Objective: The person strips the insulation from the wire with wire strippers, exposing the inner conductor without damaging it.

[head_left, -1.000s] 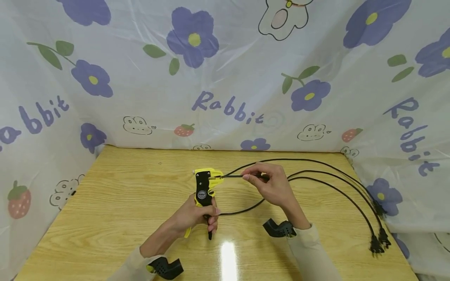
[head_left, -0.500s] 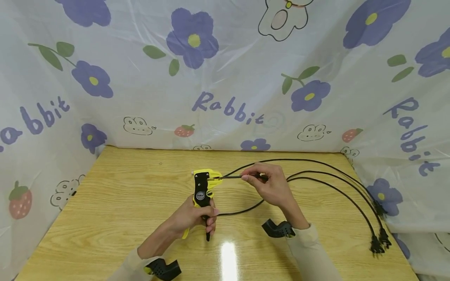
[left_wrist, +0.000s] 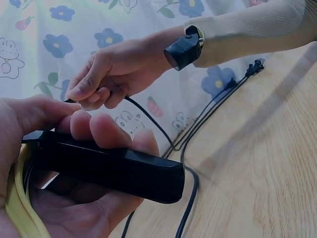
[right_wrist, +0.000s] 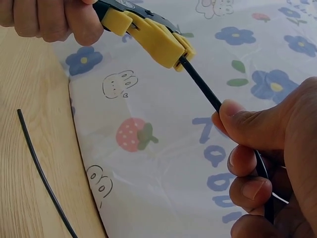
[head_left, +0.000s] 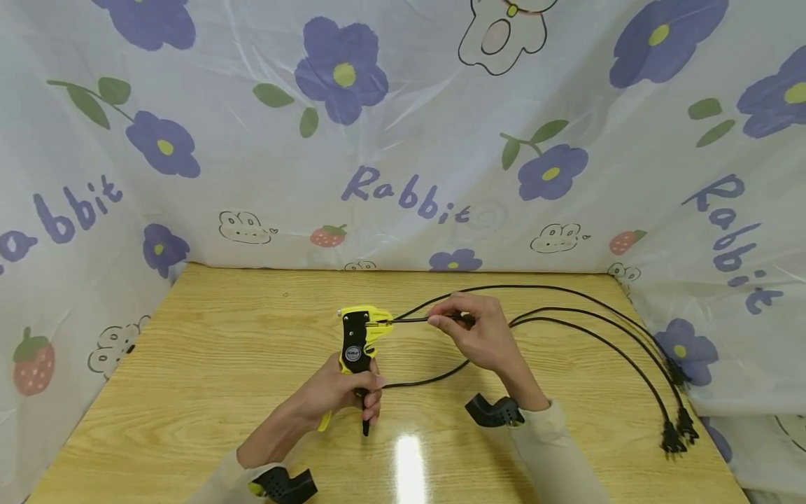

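My left hand (head_left: 343, 392) grips a yellow and black wire stripper (head_left: 355, 339) by its handles, with its nose to the right. The black handle (left_wrist: 111, 166) lies under the curled fingers in the left wrist view. A black power cord (right_wrist: 200, 84) runs straight from the stripper's yellow nose (right_wrist: 161, 44) to my right hand (head_left: 481, 332). Thumb and forefinger pinch that cord a short way from the nose, and its remaining length passes through the curled fingers. The cord's tip is hidden inside the stripper.
Another cord (head_left: 535, 285) arcs across the back of the wooden table (head_left: 239, 329); its free end shows in the right wrist view. Several black plugs (head_left: 672, 439) lie at the right edge. A printed curtain (head_left: 403, 140) stands behind. Both wrists carry black camera mounts (head_left: 494, 411).
The wire stripper and left hand have shifted slightly left and down. My right hand has followed a little to the left, still pinching the cord, whose tip stays in the nose.
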{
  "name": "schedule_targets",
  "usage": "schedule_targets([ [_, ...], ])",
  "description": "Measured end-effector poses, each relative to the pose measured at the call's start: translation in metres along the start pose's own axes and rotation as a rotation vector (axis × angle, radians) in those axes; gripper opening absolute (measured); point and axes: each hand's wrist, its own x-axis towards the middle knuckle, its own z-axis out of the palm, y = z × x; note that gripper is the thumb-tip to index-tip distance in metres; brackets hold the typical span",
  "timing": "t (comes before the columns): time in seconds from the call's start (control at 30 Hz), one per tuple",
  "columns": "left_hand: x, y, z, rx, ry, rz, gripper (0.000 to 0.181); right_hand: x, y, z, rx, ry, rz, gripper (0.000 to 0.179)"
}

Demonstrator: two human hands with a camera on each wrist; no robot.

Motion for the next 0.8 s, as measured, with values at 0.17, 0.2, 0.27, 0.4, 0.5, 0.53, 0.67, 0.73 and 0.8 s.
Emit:
schedule_targets([
  [0.17, -0.002, 0.000, -0.001, -0.004, -0.006, 0.007, 0.010, 0.001, -0.001, 0.001, -0.006, -0.013, -0.004, 0.006],
  [0.2, -0.003, 0.000, -0.002, -0.007, -0.012, 0.011, 0.010, 0.001, 0.000, 0.001, -0.010, -0.022, -0.004, 0.006],
  [0.27, -0.004, 0.000, -0.005, -0.034, -0.033, 0.031, 0.011, 0.000, 0.001, -0.001, -0.021, -0.020, -0.002, 0.007],
  [0.4, -0.011, -0.001, -0.022, -0.124, -0.028, 0.132, 0.018, -0.001, 0.006, -0.006, -0.037, 0.029, 0.051, 0.007],
  [0.5, -0.014, -0.002, -0.034, -0.138, -0.004, 0.167, 0.021, 0.000, 0.009, -0.007, -0.030, -0.018, 0.100, 0.007],
  [0.53, -0.014, -0.002, -0.036, -0.122, -0.001, 0.164, 0.021, 0.000, 0.009, -0.006, -0.025, -0.054, 0.116, 0.007],
  [0.67, -0.009, -0.005, -0.038, -0.083, -0.016, 0.128, 0.019, 0.000, 0.009, 0.000, -0.027, -0.154, 0.158, 0.009],
  [0.73, -0.008, -0.006, -0.038, -0.086, -0.008, 0.127, 0.017, -0.001, 0.010, 0.002, -0.036, -0.179, 0.196, 0.007],
  [0.8, -0.008, -0.006, -0.038, -0.097, 0.005, 0.131, 0.015, -0.003, 0.013, 0.005, -0.049, -0.223, 0.227, 0.005],
])
